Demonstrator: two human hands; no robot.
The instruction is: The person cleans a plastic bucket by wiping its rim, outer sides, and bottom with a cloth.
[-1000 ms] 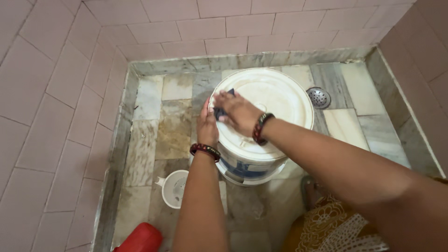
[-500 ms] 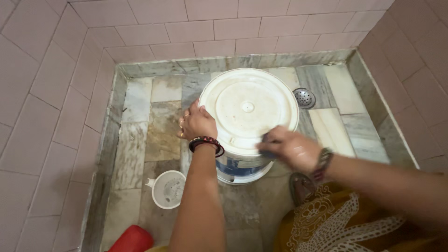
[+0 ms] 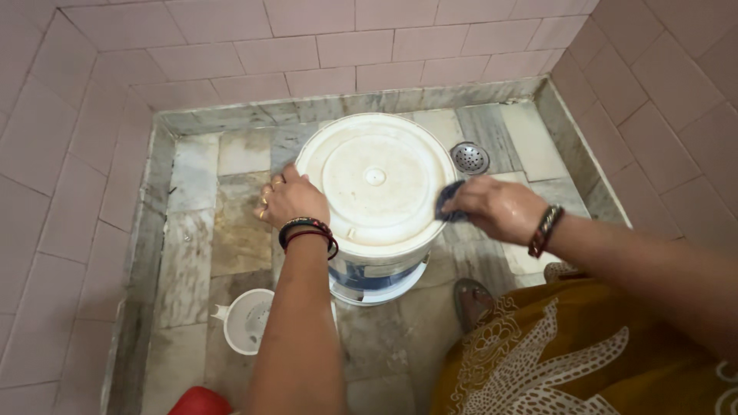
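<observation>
Both hands on upturned white bucket, right one scrubbing its rim.

I saw right hand closed on a dark scrub pad at the bucket's 3 o'clock edge, touching it; left hand lay open, bracing the 9 o'clock side. Bucket axis was upright, base up, between both hands. Stained marble floor, pink tiled walls, drain at 1 o'clock, white mug at 7.
</observation>
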